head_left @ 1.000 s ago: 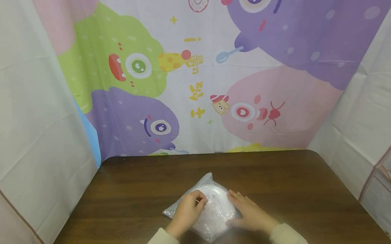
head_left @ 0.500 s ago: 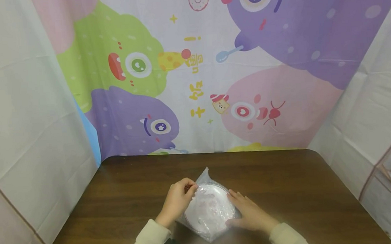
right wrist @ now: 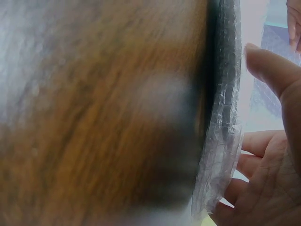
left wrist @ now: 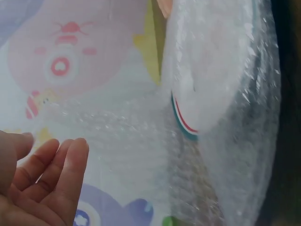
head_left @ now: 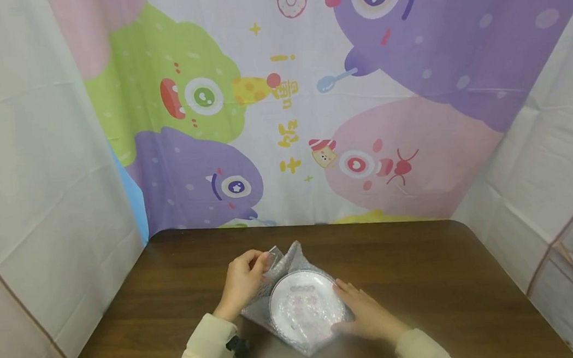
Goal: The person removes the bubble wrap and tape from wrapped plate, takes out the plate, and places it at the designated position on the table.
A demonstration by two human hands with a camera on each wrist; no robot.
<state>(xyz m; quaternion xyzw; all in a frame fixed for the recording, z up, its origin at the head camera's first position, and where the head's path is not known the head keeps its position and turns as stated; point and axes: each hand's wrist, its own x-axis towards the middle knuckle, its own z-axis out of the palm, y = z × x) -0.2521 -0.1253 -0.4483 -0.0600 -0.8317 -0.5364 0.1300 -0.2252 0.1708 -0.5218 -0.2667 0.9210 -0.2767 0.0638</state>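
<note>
A round white plate [head_left: 306, 309] lies on the table in bubble wrap [head_left: 298, 259], its printed face showing through. In the left wrist view its rim [left wrist: 184, 117] has red and green lines. My left hand [head_left: 241, 283], up and left of the plate, pinches a lifted flap of the wrap between thumb and fingertips. On the other side, my right hand [head_left: 366, 311] rests against the wrapped rim, fingers extended along the edge and thumb lower down. The right wrist view has thumb and fingertips right at the wrap's edge [right wrist: 221, 150].
The dark wooden table [head_left: 419, 258] extends around the plate. A cartoon-printed curtain [head_left: 288, 201] hangs behind its far edge, with pale cloth [head_left: 59, 160] at both sides. A small black object [head_left: 237, 345] sits by the left cuff.
My left hand has moved up and left from over the plate, drawing the bubble-wrap flap off its face. The right hand has stayed at the rim.
</note>
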